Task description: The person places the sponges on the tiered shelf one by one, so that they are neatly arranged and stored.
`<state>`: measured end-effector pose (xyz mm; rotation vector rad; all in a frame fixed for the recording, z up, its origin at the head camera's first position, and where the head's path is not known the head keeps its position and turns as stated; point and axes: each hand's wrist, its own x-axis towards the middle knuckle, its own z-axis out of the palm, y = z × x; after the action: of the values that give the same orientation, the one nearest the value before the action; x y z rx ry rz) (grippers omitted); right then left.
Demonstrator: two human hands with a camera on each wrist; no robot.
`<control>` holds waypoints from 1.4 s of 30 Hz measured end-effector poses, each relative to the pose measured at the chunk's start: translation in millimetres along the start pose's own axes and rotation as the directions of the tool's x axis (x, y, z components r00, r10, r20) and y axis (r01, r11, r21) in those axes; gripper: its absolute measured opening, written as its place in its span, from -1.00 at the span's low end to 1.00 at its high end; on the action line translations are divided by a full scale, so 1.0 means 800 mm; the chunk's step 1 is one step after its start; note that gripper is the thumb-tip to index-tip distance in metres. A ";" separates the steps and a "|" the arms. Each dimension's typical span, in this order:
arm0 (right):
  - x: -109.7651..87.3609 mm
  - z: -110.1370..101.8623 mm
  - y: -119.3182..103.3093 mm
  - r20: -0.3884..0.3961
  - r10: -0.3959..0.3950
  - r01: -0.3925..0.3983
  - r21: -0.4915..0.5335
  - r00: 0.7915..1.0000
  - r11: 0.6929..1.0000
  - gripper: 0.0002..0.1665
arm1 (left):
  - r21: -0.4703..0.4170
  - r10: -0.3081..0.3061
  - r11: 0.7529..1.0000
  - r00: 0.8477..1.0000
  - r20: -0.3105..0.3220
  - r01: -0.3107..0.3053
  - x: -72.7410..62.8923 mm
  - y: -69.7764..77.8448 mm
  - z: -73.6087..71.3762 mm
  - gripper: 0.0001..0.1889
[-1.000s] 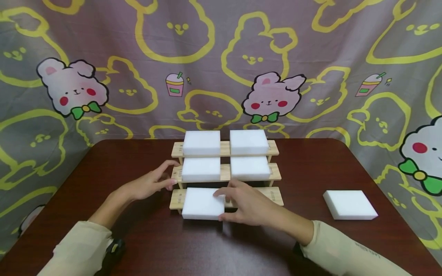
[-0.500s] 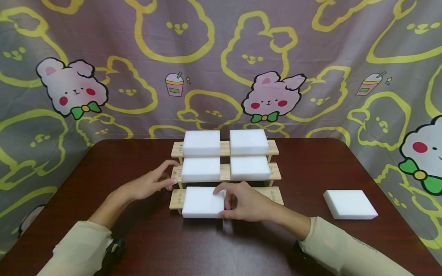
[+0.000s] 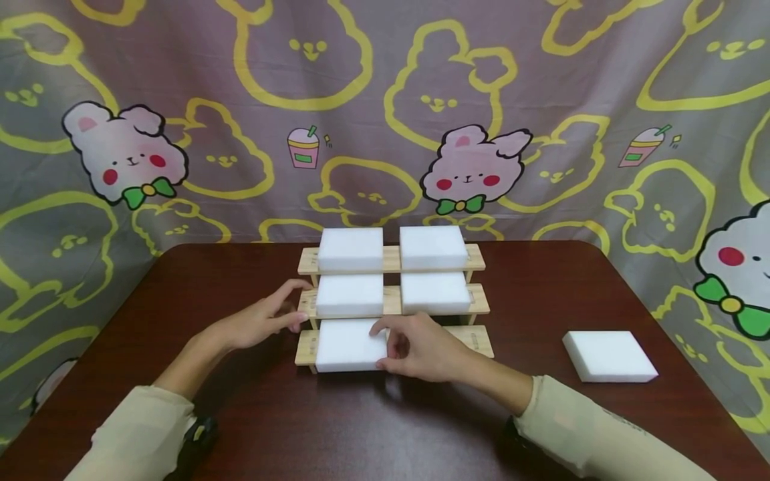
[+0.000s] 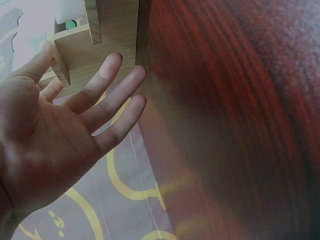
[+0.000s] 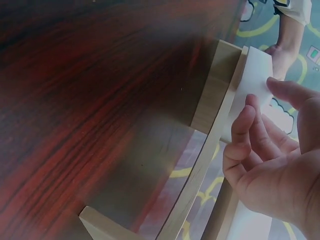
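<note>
In the head view, a three-step wooden rack (image 3: 394,300) stands on the table. My right hand (image 3: 424,347) grips a white foam block (image 3: 349,344) by its right end, thumb at the front and index finger on top. That block lies on the left half of the lowest step. My left hand (image 3: 259,321) holds the left end of the middle step between thumb and index finger; the left wrist view shows its other fingers (image 4: 117,107) stretched out below the board. Two foam blocks sit on the top step and two on the middle one.
Another white foam block (image 3: 613,357) lies on the dark red-brown table (image 3: 529,300), to the right of the rack. A patterned cloth (image 3: 361,120) hangs behind the table and along its sides.
My right hand has pushed the foam block back, away from me, onto the lowest step. The left hand keeps its place on the rack.
</note>
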<state>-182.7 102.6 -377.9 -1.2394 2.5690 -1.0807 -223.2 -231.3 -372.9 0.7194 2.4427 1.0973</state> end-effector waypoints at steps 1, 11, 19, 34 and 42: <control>0.001 0.000 0.000 0.000 0.002 -0.002 -0.003 1.000 1.000 -0.59 | 0.002 -0.001 1.000 1.000 0.000 0.001 0.000 0.000 0.000 -0.46; 0.006 0.002 0.002 -0.019 0.015 -0.016 -0.044 1.000 0.999 -0.65 | 0.000 0.010 1.000 1.000 -0.002 -0.010 0.003 -0.004 0.000 -0.47; 0.009 0.003 0.005 -0.030 0.015 -0.017 -0.047 0.999 0.999 -0.65 | -0.003 0.003 1.000 1.000 -0.001 -0.003 0.003 -0.004 0.000 -0.46; 0.011 0.003 0.004 -0.022 0.027 -0.028 -0.022 0.999 0.999 -0.65 | 0.006 -0.013 1.000 1.000 -0.008 0.013 0.001 -0.001 0.001 -0.46; 0.011 0.003 0.006 -0.023 0.019 -0.019 -0.025 1.000 0.999 -0.64 | 0.007 -0.019 1.000 1.000 -0.011 0.019 0.001 0.001 0.002 -0.47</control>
<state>-190.6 97.1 -380.8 -1.2125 2.6144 -1.0680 -222.9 -229.4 -373.8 0.6931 2.4587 1.0896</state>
